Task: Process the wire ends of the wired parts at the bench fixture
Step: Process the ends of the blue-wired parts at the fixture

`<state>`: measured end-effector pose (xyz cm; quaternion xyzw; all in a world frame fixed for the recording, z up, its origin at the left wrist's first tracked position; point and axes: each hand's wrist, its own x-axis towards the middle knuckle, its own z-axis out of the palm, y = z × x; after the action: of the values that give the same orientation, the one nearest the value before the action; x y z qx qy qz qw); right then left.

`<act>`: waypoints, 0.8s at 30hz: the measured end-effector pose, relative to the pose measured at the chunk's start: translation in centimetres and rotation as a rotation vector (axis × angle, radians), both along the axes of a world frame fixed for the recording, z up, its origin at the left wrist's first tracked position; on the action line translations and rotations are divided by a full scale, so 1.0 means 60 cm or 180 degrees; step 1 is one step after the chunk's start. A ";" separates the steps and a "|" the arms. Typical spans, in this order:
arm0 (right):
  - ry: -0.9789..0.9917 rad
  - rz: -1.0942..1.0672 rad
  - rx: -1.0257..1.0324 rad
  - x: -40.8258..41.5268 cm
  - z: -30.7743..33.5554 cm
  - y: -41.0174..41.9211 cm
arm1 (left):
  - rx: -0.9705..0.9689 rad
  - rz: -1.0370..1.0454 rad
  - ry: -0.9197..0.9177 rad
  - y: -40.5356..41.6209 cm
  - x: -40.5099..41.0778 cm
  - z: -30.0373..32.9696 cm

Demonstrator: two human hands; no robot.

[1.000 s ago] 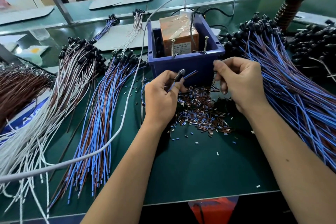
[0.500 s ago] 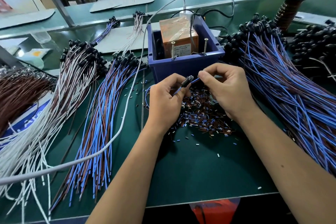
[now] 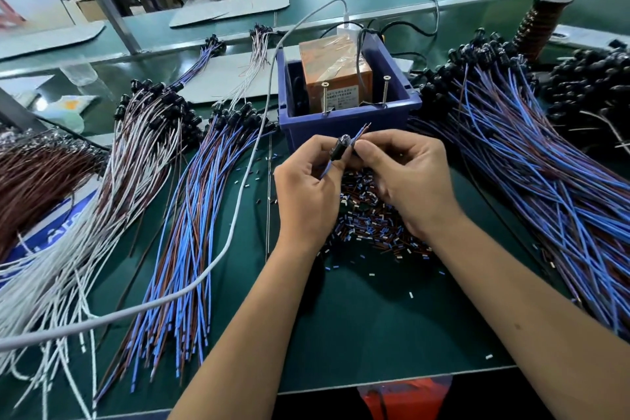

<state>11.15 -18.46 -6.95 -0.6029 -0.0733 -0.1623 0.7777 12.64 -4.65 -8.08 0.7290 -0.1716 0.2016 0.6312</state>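
Far left on the green bench, a brown wire heap lies beside a fan of white leads, and next over sits a spread of blue-and-brown leads, black caps at the far ends. A white cable snakes across that spread toward the blue bin. Centre now: the left hand pinches a black-capped part between thumb and curled fingers, its blue lead trailing down past the thumb. The part is held up just in front of the bin's near wall. The right hand is closed in against it, thumb and forefinger pinching the 2 bared wire ends, which poke up toward the bin. Inside the bin, an orange box and 2 upright screws on the near rim. Beneath both hands, a litter of cut insulation bits. Right side, a big pile of blue leads runs off the edge.
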 end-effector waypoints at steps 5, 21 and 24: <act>0.0217 0.0003 0.0057 0.001 0.004 -0.005 | 0.0146 0.0017 -0.0014 -0.005 -0.004 0.002; -0.0482 -0.1336 -0.0954 0.010 -0.001 -0.029 | 0.0121 0.1910 -0.1125 -0.012 0.017 0.015; -0.0658 -0.1830 -0.1316 0.010 0.000 -0.027 | 0.0124 0.1893 -0.1085 -0.012 0.020 0.009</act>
<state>11.75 -20.10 -6.98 -0.7237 -0.0103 -0.4161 0.5505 13.83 -5.37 -7.54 0.7149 -0.0584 0.4925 0.4930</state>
